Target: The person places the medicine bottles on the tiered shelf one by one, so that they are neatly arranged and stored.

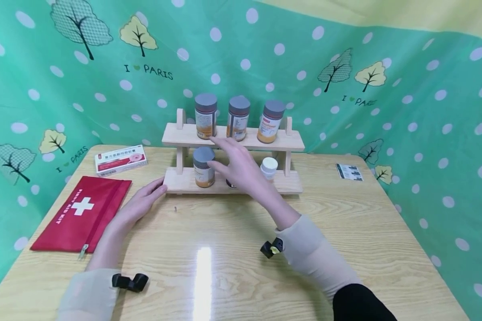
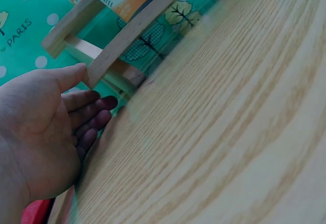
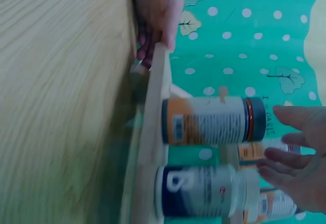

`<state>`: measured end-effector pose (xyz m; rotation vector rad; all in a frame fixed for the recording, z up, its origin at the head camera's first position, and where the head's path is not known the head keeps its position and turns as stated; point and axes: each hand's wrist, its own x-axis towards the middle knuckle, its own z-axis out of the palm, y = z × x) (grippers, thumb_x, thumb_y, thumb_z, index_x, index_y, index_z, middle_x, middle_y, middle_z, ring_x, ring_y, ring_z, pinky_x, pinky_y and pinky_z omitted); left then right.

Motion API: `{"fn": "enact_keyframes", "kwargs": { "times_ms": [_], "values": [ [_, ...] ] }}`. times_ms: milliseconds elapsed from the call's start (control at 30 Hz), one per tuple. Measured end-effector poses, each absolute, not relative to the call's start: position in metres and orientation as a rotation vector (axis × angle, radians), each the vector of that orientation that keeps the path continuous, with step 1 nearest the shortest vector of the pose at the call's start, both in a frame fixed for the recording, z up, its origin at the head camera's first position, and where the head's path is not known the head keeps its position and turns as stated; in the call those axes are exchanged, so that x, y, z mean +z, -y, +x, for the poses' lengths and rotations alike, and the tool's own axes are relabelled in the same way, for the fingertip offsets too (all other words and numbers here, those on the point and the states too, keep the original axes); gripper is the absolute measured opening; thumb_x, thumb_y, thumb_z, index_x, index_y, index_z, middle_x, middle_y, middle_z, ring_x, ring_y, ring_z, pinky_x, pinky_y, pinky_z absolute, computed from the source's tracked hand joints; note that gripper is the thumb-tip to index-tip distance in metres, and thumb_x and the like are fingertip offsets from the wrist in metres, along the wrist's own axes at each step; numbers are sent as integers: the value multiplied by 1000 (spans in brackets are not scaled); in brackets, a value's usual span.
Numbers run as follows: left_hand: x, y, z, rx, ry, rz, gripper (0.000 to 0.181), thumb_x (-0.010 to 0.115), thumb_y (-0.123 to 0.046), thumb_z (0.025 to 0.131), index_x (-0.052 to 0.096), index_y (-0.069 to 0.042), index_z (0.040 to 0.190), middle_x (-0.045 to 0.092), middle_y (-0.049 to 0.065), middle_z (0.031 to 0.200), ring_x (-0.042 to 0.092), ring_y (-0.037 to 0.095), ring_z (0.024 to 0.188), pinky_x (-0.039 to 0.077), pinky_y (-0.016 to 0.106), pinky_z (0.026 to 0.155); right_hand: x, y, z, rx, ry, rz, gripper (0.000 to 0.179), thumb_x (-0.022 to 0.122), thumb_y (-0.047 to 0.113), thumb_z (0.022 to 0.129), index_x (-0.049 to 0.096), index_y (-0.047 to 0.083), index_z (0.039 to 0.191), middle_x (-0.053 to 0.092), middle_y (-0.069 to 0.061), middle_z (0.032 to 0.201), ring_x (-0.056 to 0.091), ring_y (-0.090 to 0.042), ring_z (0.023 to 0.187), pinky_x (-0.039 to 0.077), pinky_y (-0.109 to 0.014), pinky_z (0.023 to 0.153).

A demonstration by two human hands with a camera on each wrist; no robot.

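A two-tier wooden shelf stands on the table with several jars on it. My left hand grips the left end of its lower board, thumb at the board's end and fingers lower down. My right hand hovers before the lower tier, fingers apart, close to the grey lid of an orange-and-white jar. A gap shows between that hand and the lid in the right wrist view. Beside this jar stands a white bottle with a dark blue label; my right hand mostly hides it in the head view.
Three similar grey-lidded jars line the upper board. A white-capped bottle stands at the lower right. Leftward lie a red first aid kit pouch and a medicine box. A small printed card lies at right, before a green curtain.
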<state>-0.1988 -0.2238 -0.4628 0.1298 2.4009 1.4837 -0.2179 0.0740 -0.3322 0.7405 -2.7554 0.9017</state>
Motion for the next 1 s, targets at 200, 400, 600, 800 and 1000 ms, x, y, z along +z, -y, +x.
{"fn": "enact_keyframes", "kwargs": {
  "times_ms": [200, 400, 600, 800, 1000],
  "values": [
    [-470, 228, -196, 1467, -2414, 122, 77, 41, -53, 108, 15, -10, 166, 13, 23, 172, 6, 48, 159, 11, 70, 126, -349, -103, -212, 869, 2556, 850, 47, 73, 19, 97, 61, 12, 142, 66, -6, 137, 63, -21, 129, 53, -35, 109],
    [-474, 230, -192, 1479, -2414, 112, 76, 42, -52, 108, 16, -9, 166, 15, 23, 172, 6, 48, 159, 11, 69, 126, -360, -139, -212, 827, 2534, 805, 43, 73, 16, 97, 64, 13, 139, 69, -6, 133, 65, -22, 126, 55, -38, 108],
    [-473, 233, -193, 1462, -2405, 71, 78, 44, -53, 107, 17, -10, 166, 17, 24, 171, 10, 48, 159, 14, 69, 126, -368, -175, -217, 777, 2552, 736, 40, 72, 15, 97, 65, 13, 136, 69, -7, 130, 67, -25, 119, 58, -42, 101],
    [-470, 233, -196, 1325, -2500, 137, 74, 47, -49, 107, 25, -5, 163, 28, 29, 166, 24, 51, 153, 26, 69, 121, -377, -210, -213, 740, 2582, 666, 43, 73, 14, 96, 64, 12, 138, 67, -9, 131, 66, -27, 118, 58, -46, 99],
    [-452, 231, -195, 1107, -2750, 310, 61, 52, -35, 108, 39, 0, 156, 50, 29, 151, 52, 48, 135, 45, 64, 111, -379, -248, -208, 643, 2629, 604, 50, 73, 15, 96, 59, 12, 144, 61, -14, 144, 59, -35, 132, 51, -54, 110]
  ]
}}
